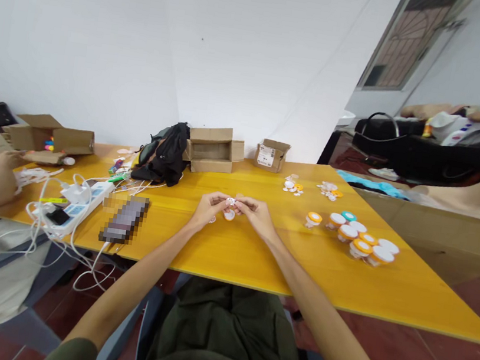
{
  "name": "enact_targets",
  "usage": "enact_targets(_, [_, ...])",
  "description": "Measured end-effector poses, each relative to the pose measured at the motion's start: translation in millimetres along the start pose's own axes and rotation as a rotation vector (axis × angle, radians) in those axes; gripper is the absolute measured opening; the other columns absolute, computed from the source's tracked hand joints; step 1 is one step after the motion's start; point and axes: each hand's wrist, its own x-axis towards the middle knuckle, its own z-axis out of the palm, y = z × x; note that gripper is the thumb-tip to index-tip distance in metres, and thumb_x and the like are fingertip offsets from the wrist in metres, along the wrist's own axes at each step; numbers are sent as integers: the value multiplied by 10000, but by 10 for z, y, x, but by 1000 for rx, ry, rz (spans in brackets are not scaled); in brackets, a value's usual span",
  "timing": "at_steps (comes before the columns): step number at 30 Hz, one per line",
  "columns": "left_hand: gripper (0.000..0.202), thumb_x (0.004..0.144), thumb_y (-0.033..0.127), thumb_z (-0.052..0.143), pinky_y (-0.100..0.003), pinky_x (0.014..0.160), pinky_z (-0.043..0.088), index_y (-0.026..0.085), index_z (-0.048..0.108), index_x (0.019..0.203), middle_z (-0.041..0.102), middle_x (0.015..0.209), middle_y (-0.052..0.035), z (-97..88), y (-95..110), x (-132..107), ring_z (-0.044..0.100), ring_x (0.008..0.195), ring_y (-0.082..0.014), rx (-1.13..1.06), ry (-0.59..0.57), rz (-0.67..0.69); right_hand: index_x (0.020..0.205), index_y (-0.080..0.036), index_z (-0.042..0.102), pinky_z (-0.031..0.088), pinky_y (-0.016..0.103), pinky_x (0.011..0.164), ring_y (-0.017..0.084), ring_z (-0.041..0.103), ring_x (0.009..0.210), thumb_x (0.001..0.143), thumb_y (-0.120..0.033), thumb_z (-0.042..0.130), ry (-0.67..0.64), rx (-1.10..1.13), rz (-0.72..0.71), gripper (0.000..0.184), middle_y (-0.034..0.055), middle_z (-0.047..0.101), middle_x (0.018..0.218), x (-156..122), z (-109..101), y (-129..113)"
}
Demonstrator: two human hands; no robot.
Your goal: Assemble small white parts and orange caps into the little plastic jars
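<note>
White small piece pinched between my left grip and right grip, above the smooth yellow tabletop, round, mostly orange-rimmed containers clustered right, open room between, straight edge near me.

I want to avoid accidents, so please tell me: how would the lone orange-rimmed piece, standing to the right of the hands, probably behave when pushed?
The orange-rimmed piece may tip, since its clear lower part looks narrower than its top. It is probably light: it looks small and plastic. Once over, its round rim might let it roll.
</note>
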Motion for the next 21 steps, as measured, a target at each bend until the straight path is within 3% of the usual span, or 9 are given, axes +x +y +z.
enact_targets(21, [383, 665, 501, 800, -297, 677, 531, 157, 709, 808, 710, 708, -39, 16, 26, -6, 642, 639, -160, 22, -29, 0, 731, -207, 731, 586, 352, 659, 218, 703, 685, 610, -577, 792, -12, -17, 24, 394, 47, 749, 725, -6, -6, 8])
